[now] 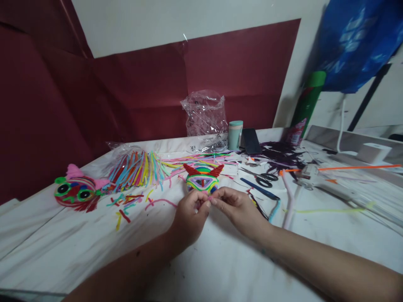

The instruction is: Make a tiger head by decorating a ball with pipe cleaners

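Observation:
My left hand (192, 212) and my right hand (236, 209) meet at the fingertips in the middle of the table. Both are closed in a pinch on a small pinkish-red piece of pipe cleaner (206, 196), mostly hidden by the fingers. Just beyond them sits a colourful pipe-cleaner animal face (202, 180) with red pointed ears and green, yellow and lilac bands; my fingers cover its lower edge. Off to the left lies another pipe-cleaner face (75, 191), with pink ears and big black eyes ringed in green.
Cut pipe-cleaner bits (126, 205) lie beside a bundle of pipe cleaners (135, 170). To the right are black scissors (262, 178), a dark blue tool (260, 188) and a glue gun (333, 188). Behind stand a green cup (235, 136), a phone (251, 141) and a clear plastic bag (206, 119).

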`<state>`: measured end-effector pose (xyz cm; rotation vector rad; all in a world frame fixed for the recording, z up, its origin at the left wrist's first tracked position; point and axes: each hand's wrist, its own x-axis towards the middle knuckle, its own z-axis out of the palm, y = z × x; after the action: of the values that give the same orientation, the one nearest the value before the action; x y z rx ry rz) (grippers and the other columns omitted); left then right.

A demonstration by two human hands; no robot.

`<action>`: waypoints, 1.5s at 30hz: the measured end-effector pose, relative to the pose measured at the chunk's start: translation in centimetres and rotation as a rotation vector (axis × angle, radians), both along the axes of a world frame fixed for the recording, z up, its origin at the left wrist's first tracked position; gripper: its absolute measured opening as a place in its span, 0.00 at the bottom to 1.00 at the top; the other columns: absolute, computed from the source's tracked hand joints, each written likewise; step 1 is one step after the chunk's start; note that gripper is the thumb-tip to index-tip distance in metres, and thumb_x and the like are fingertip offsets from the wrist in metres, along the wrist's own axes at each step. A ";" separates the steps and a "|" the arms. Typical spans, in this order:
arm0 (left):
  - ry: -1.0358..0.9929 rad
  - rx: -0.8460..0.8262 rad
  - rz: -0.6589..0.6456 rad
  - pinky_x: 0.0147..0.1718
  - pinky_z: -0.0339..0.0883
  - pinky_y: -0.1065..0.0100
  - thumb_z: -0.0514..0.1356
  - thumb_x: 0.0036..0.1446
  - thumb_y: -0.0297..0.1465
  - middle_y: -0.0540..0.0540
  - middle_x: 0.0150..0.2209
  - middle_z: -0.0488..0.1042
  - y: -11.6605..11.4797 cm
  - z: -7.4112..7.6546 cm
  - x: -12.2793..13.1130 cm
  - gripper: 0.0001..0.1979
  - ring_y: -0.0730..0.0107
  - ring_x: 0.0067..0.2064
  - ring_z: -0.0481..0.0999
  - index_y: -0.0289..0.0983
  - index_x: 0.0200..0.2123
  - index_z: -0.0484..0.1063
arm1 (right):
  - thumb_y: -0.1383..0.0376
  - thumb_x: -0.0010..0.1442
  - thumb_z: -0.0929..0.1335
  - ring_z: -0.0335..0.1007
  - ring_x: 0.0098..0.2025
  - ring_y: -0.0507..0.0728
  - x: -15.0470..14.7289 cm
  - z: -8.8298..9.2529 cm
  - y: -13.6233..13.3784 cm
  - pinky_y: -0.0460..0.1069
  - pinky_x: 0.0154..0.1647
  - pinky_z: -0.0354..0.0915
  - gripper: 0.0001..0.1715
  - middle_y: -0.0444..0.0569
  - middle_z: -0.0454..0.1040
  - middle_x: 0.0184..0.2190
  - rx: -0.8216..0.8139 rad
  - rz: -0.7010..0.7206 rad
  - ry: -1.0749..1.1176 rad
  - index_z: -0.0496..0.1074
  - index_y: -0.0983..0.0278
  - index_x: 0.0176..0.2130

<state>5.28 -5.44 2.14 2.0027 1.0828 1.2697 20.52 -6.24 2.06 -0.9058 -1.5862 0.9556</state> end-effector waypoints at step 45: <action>0.467 0.464 -0.068 0.32 0.60 0.65 0.49 0.54 0.23 0.47 0.26 0.68 0.7 -0.2 -0.8 0.08 0.65 0.31 0.67 0.38 0.25 0.63 | 0.68 0.59 0.62 0.66 0.31 0.55 1.4 0.4 0.6 0.48 0.32 0.62 0.08 0.50 0.72 0.28 0.368 0.006 -0.583 0.69 0.65 0.30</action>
<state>4.51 -4.77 1.94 2.7627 0.9641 1.1178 21.97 -5.65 2.47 -0.9622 -2.1649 0.3839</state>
